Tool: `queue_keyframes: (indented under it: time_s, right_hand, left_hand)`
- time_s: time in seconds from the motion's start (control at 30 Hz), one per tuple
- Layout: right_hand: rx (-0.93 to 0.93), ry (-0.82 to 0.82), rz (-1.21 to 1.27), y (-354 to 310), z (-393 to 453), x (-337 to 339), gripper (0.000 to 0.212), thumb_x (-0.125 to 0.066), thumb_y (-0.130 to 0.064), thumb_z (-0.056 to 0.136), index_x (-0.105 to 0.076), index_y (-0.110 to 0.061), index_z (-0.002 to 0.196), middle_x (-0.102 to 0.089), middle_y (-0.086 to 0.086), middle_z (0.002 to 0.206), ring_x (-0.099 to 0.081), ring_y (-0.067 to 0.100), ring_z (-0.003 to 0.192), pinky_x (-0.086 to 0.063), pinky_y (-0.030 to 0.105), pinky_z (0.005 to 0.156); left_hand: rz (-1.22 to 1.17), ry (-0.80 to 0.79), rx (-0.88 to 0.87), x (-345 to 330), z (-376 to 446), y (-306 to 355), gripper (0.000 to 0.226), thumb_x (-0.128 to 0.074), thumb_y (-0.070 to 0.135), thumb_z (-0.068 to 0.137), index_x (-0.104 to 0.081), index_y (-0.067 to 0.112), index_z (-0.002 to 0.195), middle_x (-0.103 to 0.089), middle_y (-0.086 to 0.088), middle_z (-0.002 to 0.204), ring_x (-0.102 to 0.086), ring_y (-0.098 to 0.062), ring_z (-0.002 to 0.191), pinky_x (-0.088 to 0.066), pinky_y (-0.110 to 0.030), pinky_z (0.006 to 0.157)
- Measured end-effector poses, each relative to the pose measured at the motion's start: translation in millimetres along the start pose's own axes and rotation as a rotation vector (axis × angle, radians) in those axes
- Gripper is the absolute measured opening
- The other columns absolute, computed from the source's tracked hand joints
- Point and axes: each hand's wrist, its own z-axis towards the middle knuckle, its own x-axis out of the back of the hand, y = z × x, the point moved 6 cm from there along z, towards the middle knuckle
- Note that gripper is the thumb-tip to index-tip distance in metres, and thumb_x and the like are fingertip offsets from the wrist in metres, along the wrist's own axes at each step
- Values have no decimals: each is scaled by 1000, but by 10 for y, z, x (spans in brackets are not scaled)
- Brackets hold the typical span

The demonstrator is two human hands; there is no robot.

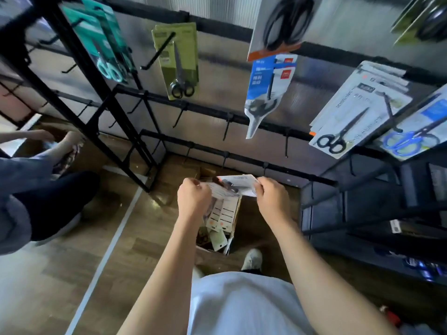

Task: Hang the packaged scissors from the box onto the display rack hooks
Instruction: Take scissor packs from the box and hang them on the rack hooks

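A white scissors pack is held level above the cardboard box on the floor. My left hand pinches its left end and my right hand pinches its right end. Inside the box lie several more white and pale green packs. Above, the black display rack carries hung packs: teal scissors, a green pack, a blue pack and white packs. Several bare hooks stick out of the lower bars just above my hands.
Another person crouches at the left, hands reaching into a second box. A dark shelf unit stands on the right. My shoe is just behind the box. A white line runs across the wooden floor.
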Motion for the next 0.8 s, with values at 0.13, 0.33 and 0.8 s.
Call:
queue_keyframes:
  time_s: [0.13,0.33,0.8]
  right_hand:
    - [22,93,64,-77,35,306,22,-50,-21,97,-66,-5,99,-66,8,90,-61,23,80,-51,35,63]
    - [49,164,111,-142,105,770,20,-51,-19,96,-63,-5,93,-56,2,78,-50,18,69,-32,22,50]
    - [125,79,151,-609,263,1637,18,-48,-28,96,-59,-15,90,-64,6,82,-63,23,71,-50,40,65]
  left_hand:
    - [-26,-173,-114,134,-69,346,54,-57,31,72,-56,10,122,-62,-8,114,-57,-23,105,-45,-27,85]
    - [50,165,-352,614,-185,783,41,-57,4,84,-58,9,125,-63,-10,119,-57,-28,111,-42,-25,87]
    - [-70,227,-519,1251,-296,1157,16,-62,27,87,-72,14,90,-52,-20,101,-35,-11,81,-32,-20,68]
